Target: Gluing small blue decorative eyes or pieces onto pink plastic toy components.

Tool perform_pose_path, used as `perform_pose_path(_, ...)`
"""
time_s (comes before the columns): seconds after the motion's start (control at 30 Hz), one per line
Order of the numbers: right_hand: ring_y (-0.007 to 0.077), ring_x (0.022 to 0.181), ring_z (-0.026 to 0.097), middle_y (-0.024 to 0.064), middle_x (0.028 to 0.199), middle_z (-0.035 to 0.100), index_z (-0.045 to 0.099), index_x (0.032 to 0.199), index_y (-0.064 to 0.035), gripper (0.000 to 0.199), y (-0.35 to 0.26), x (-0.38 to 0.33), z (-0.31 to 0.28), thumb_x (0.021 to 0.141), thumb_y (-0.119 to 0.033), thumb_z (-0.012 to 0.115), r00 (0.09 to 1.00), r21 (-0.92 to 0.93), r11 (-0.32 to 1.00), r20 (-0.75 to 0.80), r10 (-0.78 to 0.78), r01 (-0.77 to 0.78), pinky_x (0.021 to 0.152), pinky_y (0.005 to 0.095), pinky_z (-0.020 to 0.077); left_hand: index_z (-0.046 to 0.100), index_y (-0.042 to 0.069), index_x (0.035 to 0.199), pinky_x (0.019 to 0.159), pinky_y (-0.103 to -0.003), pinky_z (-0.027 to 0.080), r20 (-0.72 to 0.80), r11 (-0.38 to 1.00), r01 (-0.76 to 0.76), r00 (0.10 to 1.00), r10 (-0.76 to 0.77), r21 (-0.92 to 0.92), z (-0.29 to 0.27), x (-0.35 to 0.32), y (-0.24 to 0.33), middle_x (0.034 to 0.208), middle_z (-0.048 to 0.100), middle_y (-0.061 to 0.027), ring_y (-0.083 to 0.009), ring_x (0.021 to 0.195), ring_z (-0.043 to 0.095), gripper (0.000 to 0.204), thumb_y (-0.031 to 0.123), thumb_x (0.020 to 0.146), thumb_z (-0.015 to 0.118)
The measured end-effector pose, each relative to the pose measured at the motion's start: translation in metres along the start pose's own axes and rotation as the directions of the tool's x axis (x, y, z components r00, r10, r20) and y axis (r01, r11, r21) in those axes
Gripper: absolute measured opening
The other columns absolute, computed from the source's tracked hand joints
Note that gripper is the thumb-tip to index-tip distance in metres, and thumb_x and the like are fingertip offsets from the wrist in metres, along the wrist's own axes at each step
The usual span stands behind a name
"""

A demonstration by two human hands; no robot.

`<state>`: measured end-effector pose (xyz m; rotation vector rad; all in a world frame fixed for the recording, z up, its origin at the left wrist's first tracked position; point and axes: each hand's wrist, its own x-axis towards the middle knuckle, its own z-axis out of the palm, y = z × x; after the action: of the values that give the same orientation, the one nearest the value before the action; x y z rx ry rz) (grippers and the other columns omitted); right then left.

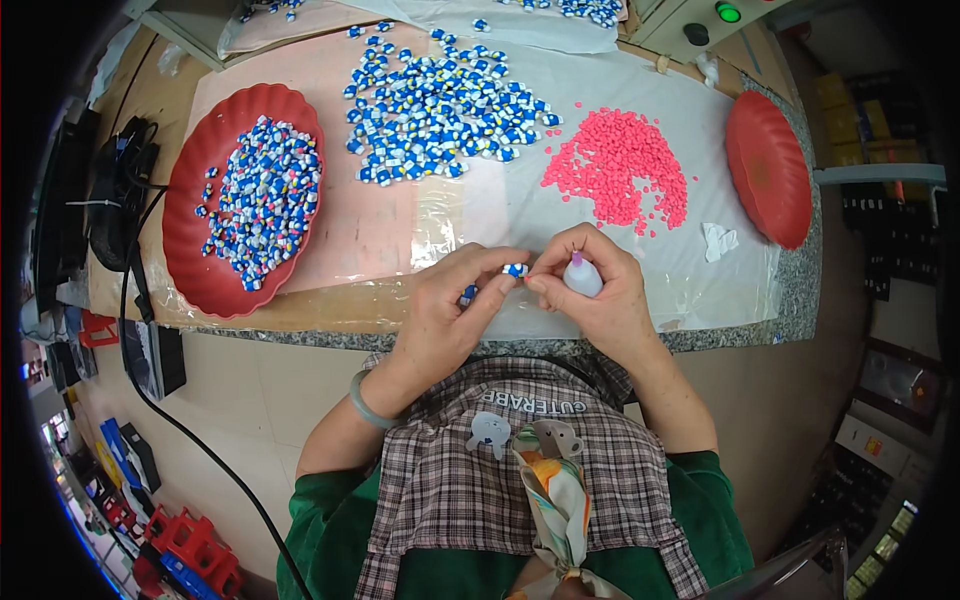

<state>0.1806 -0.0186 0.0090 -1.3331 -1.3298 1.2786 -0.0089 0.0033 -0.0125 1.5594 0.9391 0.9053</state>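
Thumb and forefinger of my left hand (447,305) pinch a small blue-and-white figure piece (515,270) near the table's front edge. Another blue-and-white piece (468,294) is tucked in the curled fingers of that hand. In my right hand (600,283) sits a small whitish squeeze bottle (583,278) with a purple-pink tip pointing up. The right thumb and forefinger are closed together right beside the pinched piece; whatever is between them is too small to make out.
Many blue-and-white pieces (430,110) lie spread at the back, and more fill a red scalloped tray (185,240) at left. Small pink pieces (615,165) are heaped right of centre. A second red tray (770,170) and a crumpled white scrap (718,241) lie at right.
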Motion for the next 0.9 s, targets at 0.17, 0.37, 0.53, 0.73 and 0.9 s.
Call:
perform_pose_path(0.17,0.0078,0.066,0.059,0.0025,0.080,0.062,0.057,0.093,-0.0024,0.017,0.003,-0.003,-0.006,0.084,0.003,0.070,1.000,-0.048,0.999,-0.025,0.008,-0.010,0.059,0.0229,0.0494,0.067,0.001,0.111,0.062,-0.025,0.042,0.026,0.997,-0.026,0.999,0.025,0.069,0.006,0.001,0.003,0.088,0.064,-0.0068,-0.0118,0.071,0.052,0.022,0.001,0.090,0.061)
perform_pose_path(0.37,0.0070,0.065,0.058,0.0017,0.080,0.062,0.057,0.092,-0.0024,0.016,0.007,-0.004,-0.007,0.084,0.002,0.070,1.000,-0.069,0.997,-0.017,0.021,-0.022,0.058,0.0224,0.0483,0.066,0.001,0.110,0.064,-0.032,0.051,0.044,0.984,-0.106,0.994,0.101,0.144,0.009,0.003,0.000,0.090,0.065,-0.0138,-0.0250,0.074,0.064,0.023,0.000,0.087,0.064)
perform_pose_path(0.53,0.0072,0.068,0.058,0.0020,0.080,0.062,0.058,0.093,-0.0024,0.017,0.013,-0.002,-0.005,0.083,0.002,0.071,0.999,-0.104,0.994,-0.021,0.031,-0.033,0.061,0.0227,0.0488,0.067,0.002,0.109,0.067,-0.030,0.049,0.012,0.966,-0.186,0.982,0.187,0.177,0.013,0.002,-0.005,0.091,0.065,-0.0120,-0.0219,0.077,0.063,0.023,-0.004,0.087,0.064)
perform_pose_path(0.73,0.0087,0.077,0.060,0.0042,0.081,0.063,0.058,0.097,-0.0017,0.025,0.013,0.001,-0.002,0.079,-0.001,0.075,0.986,-0.297,0.943,-0.024,-0.164,0.150,0.071,0.0237,0.0496,0.067,0.002,0.109,0.065,-0.031,0.049,-0.005,0.956,-0.204,0.978,0.210,0.210,0.013,0.001,-0.004,0.088,0.065,-0.0113,-0.0220,0.073,0.062,0.023,-0.002,0.087,0.064)
perform_pose_path(0.9,0.0078,0.078,0.058,0.0024,0.084,0.063,0.058,0.102,-0.0026,0.033,0.013,0.000,-0.003,0.077,-0.003,0.078,0.996,-0.187,0.982,-0.084,-0.038,0.021,0.069,0.0230,0.0475,0.066,0.002,0.109,0.062,-0.026,0.045,0.046,0.998,-0.058,0.997,0.058,0.013,0.008,0.002,-0.009,0.088,0.064,-0.0065,-0.0139,0.071,0.057,0.018,0.005,0.093,0.059)
